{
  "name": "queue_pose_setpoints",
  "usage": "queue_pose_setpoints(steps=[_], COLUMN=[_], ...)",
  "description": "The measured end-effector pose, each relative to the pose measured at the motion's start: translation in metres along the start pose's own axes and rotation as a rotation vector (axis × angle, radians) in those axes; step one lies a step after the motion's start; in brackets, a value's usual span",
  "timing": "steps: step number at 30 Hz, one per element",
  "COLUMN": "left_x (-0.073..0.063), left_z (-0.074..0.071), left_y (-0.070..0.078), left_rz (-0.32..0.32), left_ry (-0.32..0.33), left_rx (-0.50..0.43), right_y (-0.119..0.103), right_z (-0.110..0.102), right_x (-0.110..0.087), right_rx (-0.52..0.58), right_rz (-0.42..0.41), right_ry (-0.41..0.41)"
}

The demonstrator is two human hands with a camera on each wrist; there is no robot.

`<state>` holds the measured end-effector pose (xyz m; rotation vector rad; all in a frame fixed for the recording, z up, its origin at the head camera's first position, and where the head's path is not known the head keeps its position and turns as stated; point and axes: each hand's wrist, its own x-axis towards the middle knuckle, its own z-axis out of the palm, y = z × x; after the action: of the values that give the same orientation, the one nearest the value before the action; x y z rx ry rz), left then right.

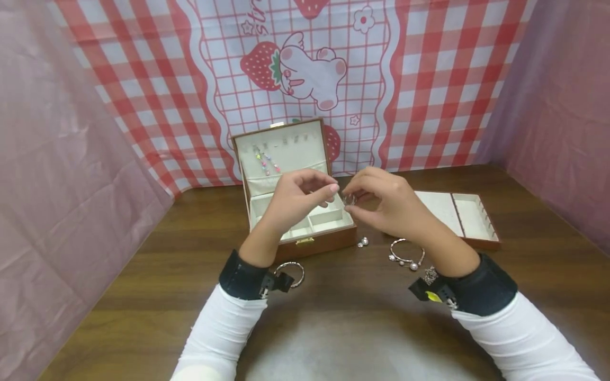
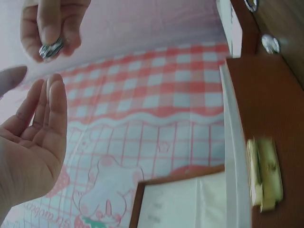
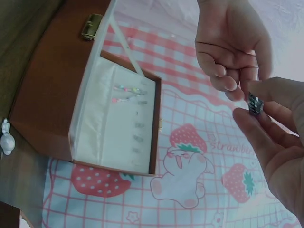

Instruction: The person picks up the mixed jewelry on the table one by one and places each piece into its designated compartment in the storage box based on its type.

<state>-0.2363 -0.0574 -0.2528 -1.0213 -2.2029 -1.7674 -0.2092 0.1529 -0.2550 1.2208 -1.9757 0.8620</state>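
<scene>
My right hand [image 1: 388, 203] pinches a small silver ring [image 3: 255, 103] between thumb and fingertips; in the left wrist view the ring [image 2: 51, 49] looks shiny and banded. Close beside it, my left hand [image 1: 302, 198] holds nothing, its fingers loosely bent and its palm turned toward the ring. Both hands are raised over the front of an open brown jewelry box [image 1: 316, 243] with cream compartments. Colourful beaded strands [image 1: 267, 161] hang inside its upright lid [image 1: 300, 140]. The hands hide part of the compartments.
Right of the box lies a cream-lined tray [image 1: 476, 217], partly behind the right hand. On the wooden table are pearl earrings [image 1: 364, 242], a bracelet with pearls [image 1: 407, 255], a plain silver bangle [image 1: 297, 275] and a silver ornament [image 1: 430, 275] by the right wrist. A checked cloth [image 1: 438, 106] hangs behind.
</scene>
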Motion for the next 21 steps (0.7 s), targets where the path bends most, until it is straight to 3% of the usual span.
queue_pose_setpoints(steps=[5, 11, 21], left_x=[-0.002, -0.002, -0.002], left_z=[0.014, 0.021, 0.022], left_y=[0.003, -0.001, -0.006], left_rz=[-0.004, 0.018, 0.062], left_ry=[-0.05, -0.015, 0.045], left_rx=[-0.127, -0.186, -0.251], right_y=[-0.002, -0.002, 0.002], right_z=[-0.004, -0.003, -0.015], right_x=[0.0, 0.0, -0.002], right_rx=[-0.022, -0.009, 0.187], right_rz=[-0.003, 0.018, 0.228], right_ry=[0.066, 0.072, 0.079])
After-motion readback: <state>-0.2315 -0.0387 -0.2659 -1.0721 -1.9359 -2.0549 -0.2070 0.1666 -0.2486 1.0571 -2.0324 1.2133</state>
